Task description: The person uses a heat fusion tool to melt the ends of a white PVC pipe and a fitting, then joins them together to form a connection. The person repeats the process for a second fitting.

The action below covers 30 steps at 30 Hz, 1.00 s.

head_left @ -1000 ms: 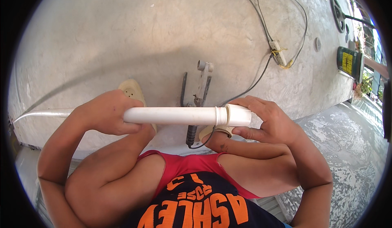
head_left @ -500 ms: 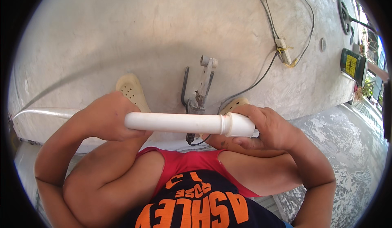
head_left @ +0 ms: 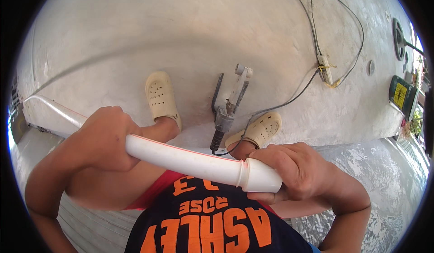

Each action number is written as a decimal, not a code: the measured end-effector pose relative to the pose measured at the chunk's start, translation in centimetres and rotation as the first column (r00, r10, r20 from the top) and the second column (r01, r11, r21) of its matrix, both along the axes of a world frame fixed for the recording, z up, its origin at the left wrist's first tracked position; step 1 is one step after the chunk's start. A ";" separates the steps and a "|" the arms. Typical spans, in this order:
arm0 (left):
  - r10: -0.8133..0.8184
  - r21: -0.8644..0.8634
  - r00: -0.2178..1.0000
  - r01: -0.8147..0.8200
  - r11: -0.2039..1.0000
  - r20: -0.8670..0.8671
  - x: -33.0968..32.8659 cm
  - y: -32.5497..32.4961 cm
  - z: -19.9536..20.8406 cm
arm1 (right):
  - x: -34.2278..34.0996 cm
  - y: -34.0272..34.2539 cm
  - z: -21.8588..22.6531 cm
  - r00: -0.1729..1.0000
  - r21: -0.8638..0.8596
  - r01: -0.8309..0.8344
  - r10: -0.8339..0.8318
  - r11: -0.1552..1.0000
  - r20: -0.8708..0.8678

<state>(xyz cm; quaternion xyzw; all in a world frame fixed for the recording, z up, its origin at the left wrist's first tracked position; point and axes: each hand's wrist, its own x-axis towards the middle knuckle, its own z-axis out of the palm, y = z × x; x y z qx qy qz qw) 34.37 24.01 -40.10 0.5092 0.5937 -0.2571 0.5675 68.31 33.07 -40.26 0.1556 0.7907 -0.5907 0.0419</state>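
Nearest to the view, the person is wearing a dark shirt (head_left: 217, 217) with orange lettering, and red shorts (head_left: 156, 192) are showing just beyond its edge. Over the lap, the two hands are holding a long white PVC pipe (head_left: 185, 158) in the air, and a thin red line is running along its upper edge. The pipe is slanting: its right end is sitting lower in the view, while its other part is reaching past the left hand toward the far left, where it is appearing curved.

The left hand (head_left: 110, 137) is gripping the pipe in a closed fist. The right hand (head_left: 294, 167) is curling, partly closed, around the wider white collar (head_left: 262, 176) at the pipe's right end; its fingers are covering the far side.

Farther down, the feet are resting in a beige left clog (head_left: 160, 94) and a beige right clog (head_left: 262, 130). Between them, a pipe-fusion welder (head_left: 224, 118) is standing on the concrete floor (head_left: 122, 22), its black handle pointing toward the person. From this handle, a dark cable (head_left: 289, 104) is winding away to a white power strip (head_left: 325, 69). Farther right, a dark green container (head_left: 403, 98) with yellow label is standing near the floor's edge.
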 end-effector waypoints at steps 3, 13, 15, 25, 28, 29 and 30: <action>0.008 0.057 1.000 -0.007 0.998 -0.024 -0.2 -0.3 0.3 | 0.1 -0.2 0.0 0.997 0.108 0.045 -0.039 0.993 -0.063; 0.022 0.076 0.998 -0.026 0.997 0.053 -0.5 -0.3 -1.8 | -0.1 -0.9 -2.7 0.977 0.298 0.127 -0.068 0.946 -0.202; 0.003 0.084 0.999 -0.007 0.996 0.048 -0.7 -0.3 -1.5 | -0.3 -0.9 -2.4 0.974 0.340 0.128 -0.053 0.932 -0.221; 0.016 0.119 1.000 -0.014 0.993 -0.021 -1.3 1.2 1.4 | -1.5 -1.0 -2.4 0.938 0.372 0.251 -0.129 0.894 -0.323; -0.032 0.186 0.999 0.027 0.982 0.024 -1.1 1.2 2.3 | -1.9 0.1 -0.2 0.885 0.111 0.353 -0.292 0.929 -0.363; -0.065 0.182 0.998 0.061 0.981 0.018 -0.9 1.1 2.6 | -2.2 0.1 0.7 0.846 -0.016 0.411 -0.388 0.911 -0.364; -0.055 0.223 0.996 0.039 0.974 0.064 -0.6 1.0 2.8 | -2.4 0.2 1.5 0.800 -0.138 0.461 -0.478 0.876 -0.363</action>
